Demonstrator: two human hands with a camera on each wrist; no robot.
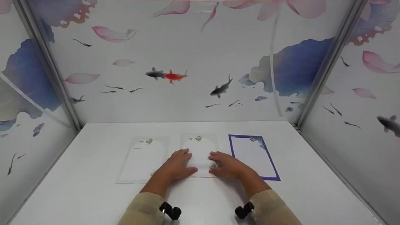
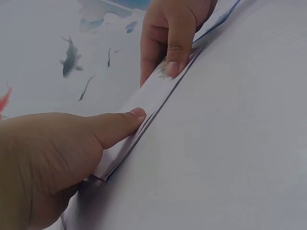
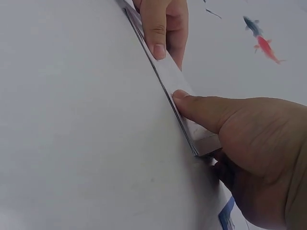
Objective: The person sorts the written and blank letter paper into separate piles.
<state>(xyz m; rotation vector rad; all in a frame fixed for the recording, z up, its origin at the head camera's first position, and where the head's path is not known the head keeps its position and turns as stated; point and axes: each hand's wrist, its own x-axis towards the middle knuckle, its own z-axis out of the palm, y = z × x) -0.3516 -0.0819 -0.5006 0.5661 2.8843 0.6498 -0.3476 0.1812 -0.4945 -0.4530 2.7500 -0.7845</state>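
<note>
A thin stack of white paper sheets (image 1: 201, 147) with a leafy print at its top and lower right corner lies in the middle of the table. My left hand (image 1: 179, 164) holds its lower left side, and my right hand (image 1: 228, 164) holds the lower right side. Both thumbs press on top near the front edge, pointing toward each other; the other fingers are partly hidden. The left wrist view shows layered edges along the paper (image 2: 151, 91), with a shadow under its corner. In the right wrist view my right hand's thumb (image 3: 199, 112) lies on the paper.
Another pale printed sheet (image 1: 137, 162) lies to the left, partly behind my left forearm. A purple-bordered sheet (image 1: 253, 156) lies to the right, partly covered by my right hand and forearm. Patterned panels (image 1: 193, 100) enclose the white table (image 1: 297, 193) at the back and sides.
</note>
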